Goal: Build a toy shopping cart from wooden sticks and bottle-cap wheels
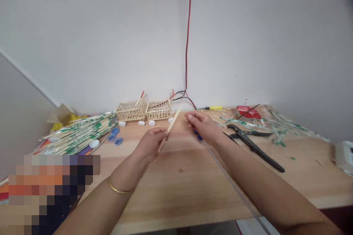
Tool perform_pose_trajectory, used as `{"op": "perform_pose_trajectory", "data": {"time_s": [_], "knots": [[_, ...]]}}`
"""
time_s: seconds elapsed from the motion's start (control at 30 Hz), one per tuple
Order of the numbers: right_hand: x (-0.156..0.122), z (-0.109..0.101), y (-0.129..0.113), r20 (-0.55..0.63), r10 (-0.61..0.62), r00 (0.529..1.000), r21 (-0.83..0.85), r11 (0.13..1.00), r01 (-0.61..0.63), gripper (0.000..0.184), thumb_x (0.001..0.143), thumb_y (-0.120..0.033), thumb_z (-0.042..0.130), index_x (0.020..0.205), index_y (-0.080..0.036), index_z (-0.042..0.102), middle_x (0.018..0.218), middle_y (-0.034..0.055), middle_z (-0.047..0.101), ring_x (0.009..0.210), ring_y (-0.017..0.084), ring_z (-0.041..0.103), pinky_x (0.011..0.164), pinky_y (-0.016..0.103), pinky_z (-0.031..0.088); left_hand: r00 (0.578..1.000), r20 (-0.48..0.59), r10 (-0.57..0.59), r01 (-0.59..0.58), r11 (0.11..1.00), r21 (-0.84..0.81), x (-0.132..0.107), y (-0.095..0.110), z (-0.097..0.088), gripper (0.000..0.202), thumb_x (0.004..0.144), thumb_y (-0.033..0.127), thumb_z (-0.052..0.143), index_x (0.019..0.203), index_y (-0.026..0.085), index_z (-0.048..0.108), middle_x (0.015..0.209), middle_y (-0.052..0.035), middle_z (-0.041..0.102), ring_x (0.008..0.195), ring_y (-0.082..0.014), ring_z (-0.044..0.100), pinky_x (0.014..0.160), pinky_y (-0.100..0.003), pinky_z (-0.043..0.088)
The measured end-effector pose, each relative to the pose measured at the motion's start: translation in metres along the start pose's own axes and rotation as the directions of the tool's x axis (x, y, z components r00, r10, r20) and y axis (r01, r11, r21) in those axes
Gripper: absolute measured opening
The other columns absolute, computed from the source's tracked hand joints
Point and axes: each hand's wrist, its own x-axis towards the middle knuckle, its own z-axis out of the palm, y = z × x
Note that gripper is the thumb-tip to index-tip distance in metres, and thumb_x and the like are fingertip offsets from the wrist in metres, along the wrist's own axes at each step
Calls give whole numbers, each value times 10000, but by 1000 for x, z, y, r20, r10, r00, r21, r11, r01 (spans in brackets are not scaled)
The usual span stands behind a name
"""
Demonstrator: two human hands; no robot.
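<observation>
Pale wooden desk (179, 176) against a white wall (110, 44): wrapped packs of bamboo skewers (82, 134) sit aside at your left. Your left hand (150, 143) pinches a thin pale wooden stick (171, 126), tilted up off the desk toward your right hand (202, 126), half-curled near its tip; whether that holds anything, I cannot tell. Black shears (253, 145) lie within reach, right.

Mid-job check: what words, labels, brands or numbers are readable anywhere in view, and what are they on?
No text is legible.
Packet wrappers: green print, too blurred to read.
White box: dark marking, too small to read.
Wooden stick in the left hand: no marking visible.
</observation>
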Motion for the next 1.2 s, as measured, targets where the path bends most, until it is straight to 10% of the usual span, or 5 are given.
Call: {"op": "perform_pose_trajectory", "data": {"time_s": [0.37, 1.2], "knots": [[-15, 21, 3, 205, 6, 979, -119, 993, 19, 277, 816, -424, 593, 929, -183, 667, 709, -5, 607, 650, 123, 568, 663, 266, 446, 988, 118, -101, 127, 963, -240, 1, -4, 6, 179, 570, 239, 785, 599, 136, 641, 543, 26, 526, 521, -79, 420, 504, -232, 291], [-22, 33, 7, 240, -16, 971, -31, 999, 24, 234, 779, -410, 634, 804, -178, 655, 727, 18, 645, 622, 120, 531, 601, 255, 422, 993, 60, 105, -110, 990, 87, -8, -10, 15, 174, 649, 329, 730, 675, 160, 701, 711, -39, 671, 680, -134, 539, 685, -265, 372]]}}
